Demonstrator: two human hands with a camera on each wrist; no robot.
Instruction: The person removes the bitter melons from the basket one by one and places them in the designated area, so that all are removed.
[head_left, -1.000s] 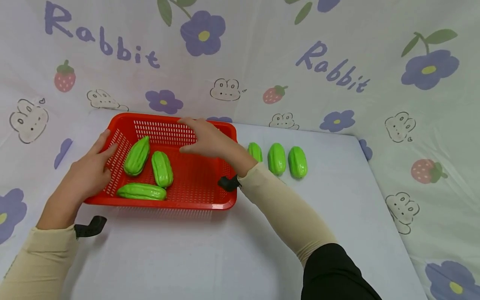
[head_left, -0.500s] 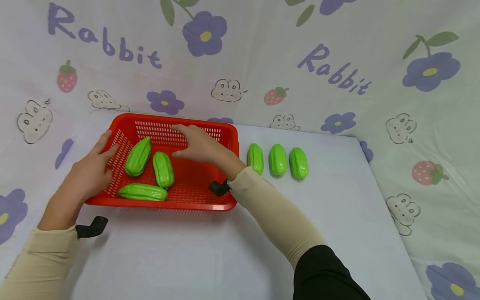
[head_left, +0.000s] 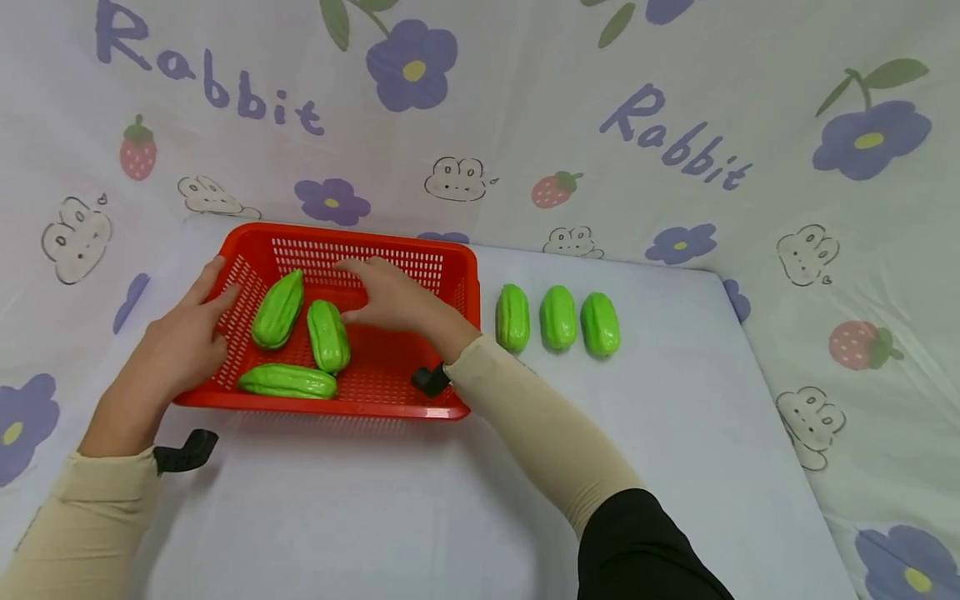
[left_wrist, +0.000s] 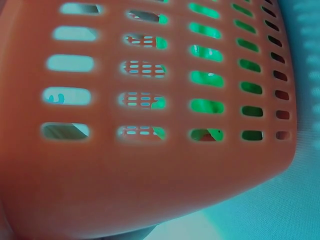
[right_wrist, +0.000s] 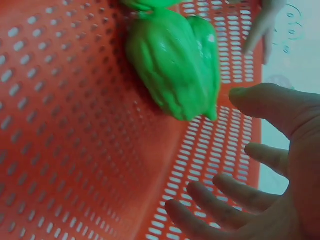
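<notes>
A red plastic basket [head_left: 360, 409] with slotted walls holds three green ridged gourds. One gourd [head_left: 277, 310] leans at the left, a second [head_left: 328, 337] lies to its right, and a third gourd [head_left: 288, 382] lies along the front wall. My left hand [head_left: 180, 350] grips the basket's left rim; the left wrist view shows only the slotted outer wall [left_wrist: 115, 175]. Over the basket's middle hovers my right hand [head_left: 397, 298], fingers spread and holding nothing, its thumb close to the second gourd. In the right wrist view, gourds [right_wrist: 172, 65] overlap beyond this hand [right_wrist: 280, 185].
Three more green gourds stand in a row right of the basket: a near one [head_left: 513, 318], a middle one [head_left: 558, 318] and a far one [head_left: 601, 325]. They rest on a white-covered table [head_left: 360, 517]. A printed cloth [head_left: 495, 100] hangs behind.
My right hand has shifted left inside the basket, towards the second gourd. Its arm has uncovered the nearest gourd on the table. My left hand keeps its place on the rim.
</notes>
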